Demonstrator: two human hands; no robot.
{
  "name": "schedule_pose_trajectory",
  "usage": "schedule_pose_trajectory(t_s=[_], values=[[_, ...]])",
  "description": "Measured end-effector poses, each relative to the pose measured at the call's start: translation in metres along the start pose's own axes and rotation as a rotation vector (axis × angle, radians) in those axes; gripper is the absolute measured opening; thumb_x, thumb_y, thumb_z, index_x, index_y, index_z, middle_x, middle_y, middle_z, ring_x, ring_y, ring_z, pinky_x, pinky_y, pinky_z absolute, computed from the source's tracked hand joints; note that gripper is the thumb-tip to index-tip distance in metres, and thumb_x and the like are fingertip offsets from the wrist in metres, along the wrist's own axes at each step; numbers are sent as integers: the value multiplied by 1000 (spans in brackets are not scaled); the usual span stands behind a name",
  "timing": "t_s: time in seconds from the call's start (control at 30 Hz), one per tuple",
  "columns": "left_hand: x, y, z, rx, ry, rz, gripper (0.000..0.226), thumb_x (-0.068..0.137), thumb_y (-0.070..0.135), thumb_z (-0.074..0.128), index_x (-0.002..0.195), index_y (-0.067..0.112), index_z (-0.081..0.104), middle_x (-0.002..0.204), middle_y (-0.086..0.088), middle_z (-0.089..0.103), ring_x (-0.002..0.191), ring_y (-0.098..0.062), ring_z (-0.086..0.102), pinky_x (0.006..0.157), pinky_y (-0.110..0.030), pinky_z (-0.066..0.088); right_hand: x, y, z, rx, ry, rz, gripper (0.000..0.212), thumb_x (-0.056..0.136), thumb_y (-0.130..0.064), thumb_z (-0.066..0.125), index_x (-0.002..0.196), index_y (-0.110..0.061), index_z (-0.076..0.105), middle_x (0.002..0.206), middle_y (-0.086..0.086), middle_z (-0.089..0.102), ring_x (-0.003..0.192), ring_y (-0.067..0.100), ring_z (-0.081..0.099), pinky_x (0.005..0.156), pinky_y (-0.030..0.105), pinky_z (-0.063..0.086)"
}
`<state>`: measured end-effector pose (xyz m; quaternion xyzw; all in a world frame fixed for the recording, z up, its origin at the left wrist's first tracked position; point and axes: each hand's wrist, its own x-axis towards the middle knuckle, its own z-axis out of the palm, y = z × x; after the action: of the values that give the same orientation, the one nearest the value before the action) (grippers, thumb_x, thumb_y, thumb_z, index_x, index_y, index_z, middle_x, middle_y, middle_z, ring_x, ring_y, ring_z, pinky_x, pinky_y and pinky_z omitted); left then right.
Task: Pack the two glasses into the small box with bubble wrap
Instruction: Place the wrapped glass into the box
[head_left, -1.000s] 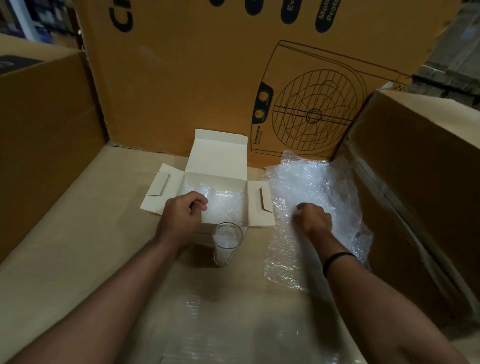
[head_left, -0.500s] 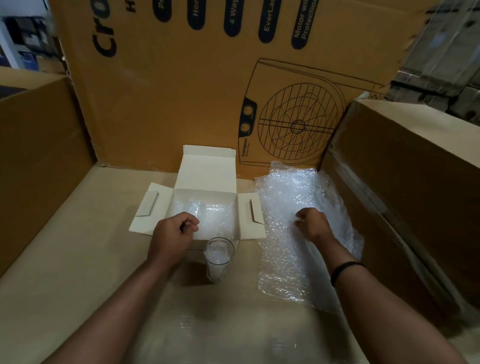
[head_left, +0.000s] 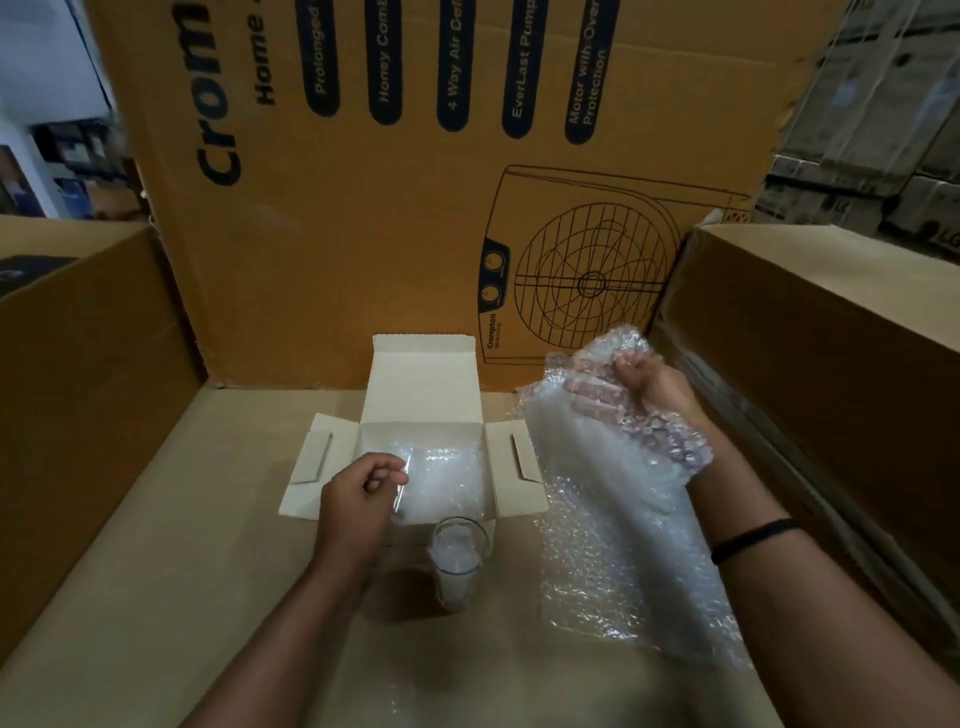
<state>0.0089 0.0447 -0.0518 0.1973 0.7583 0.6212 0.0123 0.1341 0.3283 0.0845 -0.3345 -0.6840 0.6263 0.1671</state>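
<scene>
Gripping the top of the bubble wrap sheet in the right hand, fist clenched round it, holding that end up off the cardboard floor right beside the open small box. Hovering the left hand, fingers curled, over the box's near left corner by the wrap lining inside, can't tell if pinching anything tbh. Spotting the glass upright just in front of the box.

Stretches both bare arms forward. Holds the left hand low, knuckles up, fingers curled in; cannot tell if pinching anything. Holds the right hand higher, fist tight round a bubble wrap sheet. Wears a black band on the right wrist.
</scene>
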Motion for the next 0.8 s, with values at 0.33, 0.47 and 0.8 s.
schedule_pose_trajectory(t_s=[0.33,0.47,0.8], values=[[23,73,17,-590,-569,-596,77,84,73,32,124,13,60,120,-14,67,110,-33,64,100,-49,46,-14,-5,58,798,-344,-128,27,84,-13,60,105,-4,73,123,15,66,115,32,64,102,52,48],[35,80,4,-758,-478,-526,62,92,55,44,135,11,51,123,-15,65,108,-31,65,91,-47,53,-2,-8,61,18,-130,-191,22,88,-38,69,103,-23,61,115,13,65,95,28,66,83,33,58],[70,81,-4,-316,-98,-84,45,78,-12,68,115,14,64,94,-7,72,82,-6,69,73,-17,54,7,12,52,112,81,-226,40,94,-6,61,129,-20,47,97,13,65,75,24,59,75,43,58]])
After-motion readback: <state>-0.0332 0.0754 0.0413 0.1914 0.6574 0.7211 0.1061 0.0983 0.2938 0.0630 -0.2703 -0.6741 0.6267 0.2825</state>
